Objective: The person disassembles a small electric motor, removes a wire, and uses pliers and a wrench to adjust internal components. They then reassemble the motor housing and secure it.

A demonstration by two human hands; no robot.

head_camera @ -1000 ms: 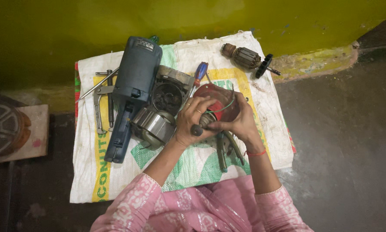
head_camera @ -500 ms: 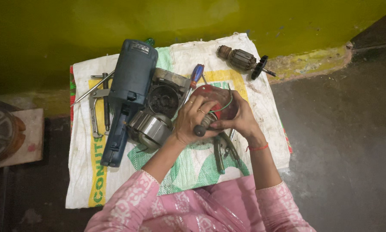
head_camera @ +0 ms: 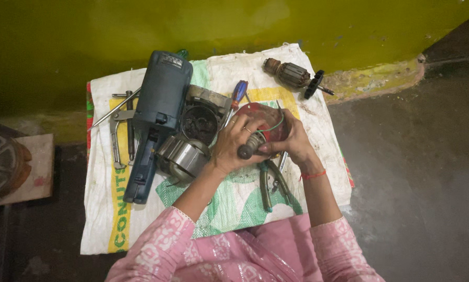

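Both hands close together over a white sack (head_camera: 140, 230) spread on the floor. Left hand (head_camera: 233, 143) wrapped around a grey stick-like tool (head_camera: 249, 147), two rings on the fingers. Right hand (head_camera: 292, 143) cupped tight on a round red motor part (head_camera: 260, 117) with a green wire, thumb touching the tool. Red part near the middle of the sack, just beside a black round housing (head_camera: 198, 122). Big blue power tool (head_camera: 156, 120) to the left, shiny metal can (head_camera: 185, 156) below it. Pliers (head_camera: 268, 188) under the wrists. Copper-wound spindle (head_camera: 292, 75) well apart, by the green wall (head_camera: 234, 26).
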